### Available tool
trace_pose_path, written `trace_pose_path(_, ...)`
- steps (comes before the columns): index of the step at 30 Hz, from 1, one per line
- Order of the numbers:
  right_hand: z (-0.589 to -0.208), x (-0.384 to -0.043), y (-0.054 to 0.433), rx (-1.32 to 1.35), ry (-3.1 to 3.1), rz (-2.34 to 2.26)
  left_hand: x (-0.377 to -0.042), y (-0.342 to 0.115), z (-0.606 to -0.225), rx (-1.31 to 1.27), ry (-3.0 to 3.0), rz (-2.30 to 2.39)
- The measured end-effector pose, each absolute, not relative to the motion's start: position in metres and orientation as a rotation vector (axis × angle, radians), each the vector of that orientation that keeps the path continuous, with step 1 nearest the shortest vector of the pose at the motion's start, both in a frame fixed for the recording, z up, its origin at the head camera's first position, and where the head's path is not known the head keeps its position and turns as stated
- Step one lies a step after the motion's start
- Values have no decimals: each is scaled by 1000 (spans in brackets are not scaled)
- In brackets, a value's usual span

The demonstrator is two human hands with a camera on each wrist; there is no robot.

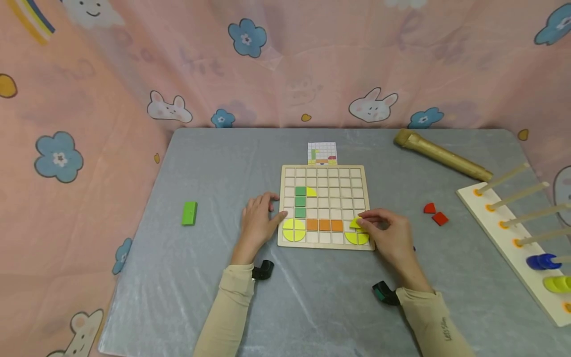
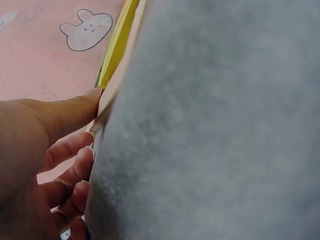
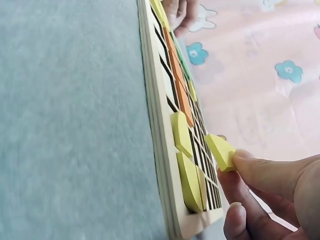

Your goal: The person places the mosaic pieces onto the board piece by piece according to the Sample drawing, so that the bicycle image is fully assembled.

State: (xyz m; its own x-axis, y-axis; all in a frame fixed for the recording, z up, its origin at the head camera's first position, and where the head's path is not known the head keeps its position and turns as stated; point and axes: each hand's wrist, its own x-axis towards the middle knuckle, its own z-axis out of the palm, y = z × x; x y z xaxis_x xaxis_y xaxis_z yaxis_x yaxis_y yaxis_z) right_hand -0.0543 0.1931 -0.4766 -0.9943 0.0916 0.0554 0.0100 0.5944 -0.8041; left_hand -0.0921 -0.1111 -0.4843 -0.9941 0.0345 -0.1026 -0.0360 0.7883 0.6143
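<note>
A wooden grid board lies mid-table, holding green squares, orange squares and yellow quarter-circles. My left hand holds its left edge, thumb on the rim and index finger against the side. Between thumb and fingers, my right hand pinches a yellow quarter-circle piece by one end. That piece is raised over the lower right corner, tilted, apart from the board in the right wrist view. Below it, several yellow pieces sit in the corner cells, some not flush.
Behind the board lies a pattern card. A green block is at left, with two red pieces at right. A gold tube and a white pegboard with upright rods stand farther right. A patterned curtain hangs behind.
</note>
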Motion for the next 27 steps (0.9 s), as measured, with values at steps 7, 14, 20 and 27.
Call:
trace_pose_path(7,-482,-57,185,-73,-2799,1338,-92,-112,-487,9,2876,984)
trace_pose_path(14,-485,-58,184,-49,-2801,1297,-92,-111,-486,-5,2868,985)
trace_pose_path(20,-485,-59,184,-22,-2811,1272,-92,-112,-485,-12,2866,987)
trace_pose_path(27,-486,-59,184,4,-2780,1267,-92,-112,-485,-17,2865,996)
